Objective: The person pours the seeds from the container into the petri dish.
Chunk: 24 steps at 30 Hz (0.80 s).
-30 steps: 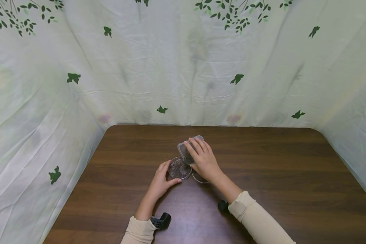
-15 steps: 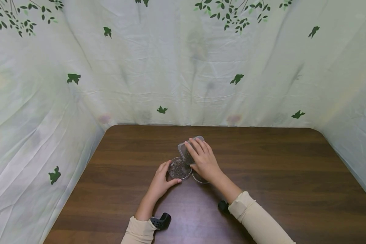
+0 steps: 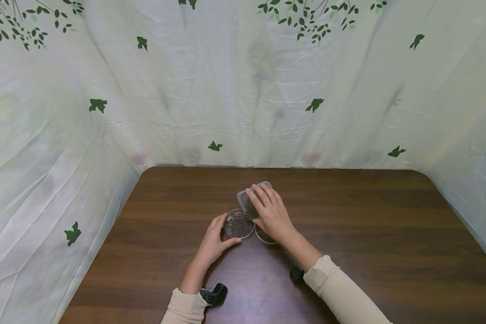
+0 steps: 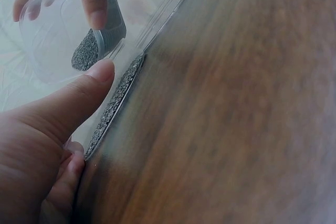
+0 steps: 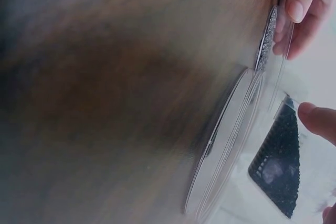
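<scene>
A round clear petri dish (image 3: pixel 238 226) with a layer of dark granules lies on the table. My left hand (image 3: pixel 211 243) grips its side, thumb at the near rim and fingers at the far side. In my right hand (image 3: pixel 273 216) is a clear plastic container (image 3: pixel 243 199), tipped with its lower edge over the dish. Dark granules (image 5: pixel 281 161) are heaped along the container's low side, as the right wrist view shows. Beside the filled dish, a second clear round dish (image 5: pixel 223 150) lies partly hidden beneath my right hand.
The brown wooden table (image 3: pixel 368 225) extends to both sides and behind the hands. A white curtain (image 3: pixel 243 90) with leaf and bird prints hangs along its far edge and sides. Each wrist wears a black camera (image 3: pixel 214 294).
Both hands and the tipped container stay almost in place. The granules in the petri dish look slightly darker and more evenly spread than before.
</scene>
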Motion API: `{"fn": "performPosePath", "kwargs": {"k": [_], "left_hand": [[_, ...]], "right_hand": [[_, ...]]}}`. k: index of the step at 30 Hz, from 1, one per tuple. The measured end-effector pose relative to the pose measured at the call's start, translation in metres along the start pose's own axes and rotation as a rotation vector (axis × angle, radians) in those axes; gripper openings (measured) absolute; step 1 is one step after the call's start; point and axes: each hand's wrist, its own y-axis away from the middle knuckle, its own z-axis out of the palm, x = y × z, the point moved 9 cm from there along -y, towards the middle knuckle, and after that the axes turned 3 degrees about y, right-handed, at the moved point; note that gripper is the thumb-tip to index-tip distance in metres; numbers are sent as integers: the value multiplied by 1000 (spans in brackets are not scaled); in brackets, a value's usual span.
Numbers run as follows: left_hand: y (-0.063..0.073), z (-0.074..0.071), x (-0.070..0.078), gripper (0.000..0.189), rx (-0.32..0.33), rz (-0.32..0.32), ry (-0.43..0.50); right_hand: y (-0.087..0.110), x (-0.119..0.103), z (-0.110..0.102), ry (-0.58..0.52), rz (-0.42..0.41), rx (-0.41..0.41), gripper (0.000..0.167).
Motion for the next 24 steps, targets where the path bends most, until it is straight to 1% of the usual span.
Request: {"fn": "performPosePath", "kwargs": {"k": [5, 8, 12, 18, 24], "left_hand": [[0, 0, 1, 86, 1, 0, 2], [0, 0, 0, 86, -2, -3, 2], [0, 0, 0, 86, 0, -1, 0], [1, 0, 2, 86, 13, 10, 0], [1, 0, 2, 85, 17, 12, 4]], "right_hand": [[1, 3, 1, -8, 19, -7, 100], [1, 7, 0, -19, 49, -4, 102], [2, 15, -3, -76, 118, 7, 102], [3, 28, -7, -202, 245, 40, 104], [7, 40, -8, -321, 358, 48, 103]]}}
